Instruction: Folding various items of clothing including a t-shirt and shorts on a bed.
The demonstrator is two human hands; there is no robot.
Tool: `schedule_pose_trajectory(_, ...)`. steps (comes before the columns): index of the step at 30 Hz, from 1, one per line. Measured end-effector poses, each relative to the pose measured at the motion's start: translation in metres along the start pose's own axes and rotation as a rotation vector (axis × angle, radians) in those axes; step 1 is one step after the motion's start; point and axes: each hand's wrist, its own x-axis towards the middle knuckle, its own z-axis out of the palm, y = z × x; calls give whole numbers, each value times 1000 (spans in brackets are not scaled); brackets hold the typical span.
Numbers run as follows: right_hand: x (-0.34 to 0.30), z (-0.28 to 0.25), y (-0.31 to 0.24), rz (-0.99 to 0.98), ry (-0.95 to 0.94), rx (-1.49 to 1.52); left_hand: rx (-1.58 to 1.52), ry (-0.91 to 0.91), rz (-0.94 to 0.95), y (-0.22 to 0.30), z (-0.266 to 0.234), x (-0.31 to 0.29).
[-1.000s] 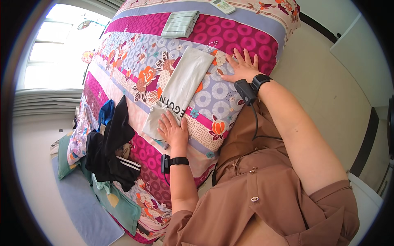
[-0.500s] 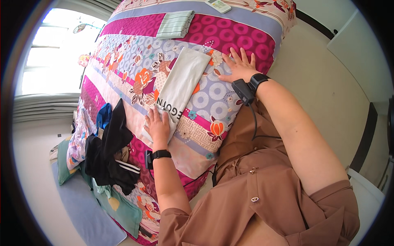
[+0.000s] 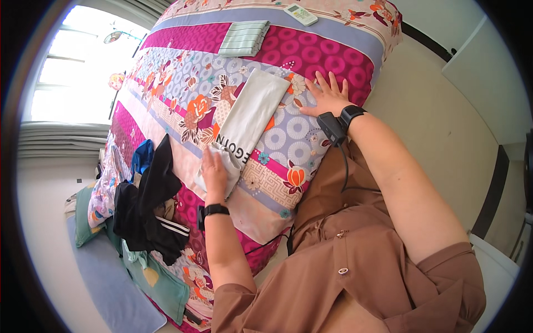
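Observation:
A light grey-white garment (image 3: 252, 108), folded into a long narrow strip with dark lettering across it, lies on the patterned bedcover. Its near end is loosely bunched. Against that end rests my left hand (image 3: 214, 173), its fingers stretched out and close together, touching the cloth rather than visibly wrapped round it. My right hand (image 3: 327, 97) lies flat on the bedcover, fingers spread, just right of the garment's far end, holding nothing. Both wrists wear black bands; a small dark box with a cable shows at the right one.
Farther back on the bed (image 3: 333, 47) lie a folded striped cloth (image 3: 244, 39) and a white remote control (image 3: 301, 14). To the left is a heap of black clothes (image 3: 147, 205), near a blue cloth (image 3: 142, 157) and green pillows (image 3: 161, 286). Pale floor (image 3: 427, 105) runs along the right.
My left hand has drawn its fingers closer together and turned slightly at the garment's near end, where the cloth is more bunched. My right hand stays flat. The view has shifted slightly.

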Motion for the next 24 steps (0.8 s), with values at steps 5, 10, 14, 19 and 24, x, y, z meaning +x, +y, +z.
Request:
schedule_pose_trajectory(5,1,2,-1,-1,4,-3,51,320,148,-29,-35,-33)
schedule_pose_trajectory(10,1,3,-1,5,10,-14,-214,432,-118,-64,-17,-77)
schedule_pose_trajectory(14,3,3,-2,11,13,-25,-416,521,-267,-85,8,-91)
schedule_pose_trajectory(19,1,-1,-10,33,7,-74,-369,605,-164,-98,18,-90)
schedule_pose_trajectory(24,4,-6,-23,46,77,-18,-454,691,-191,-100,18,-93)
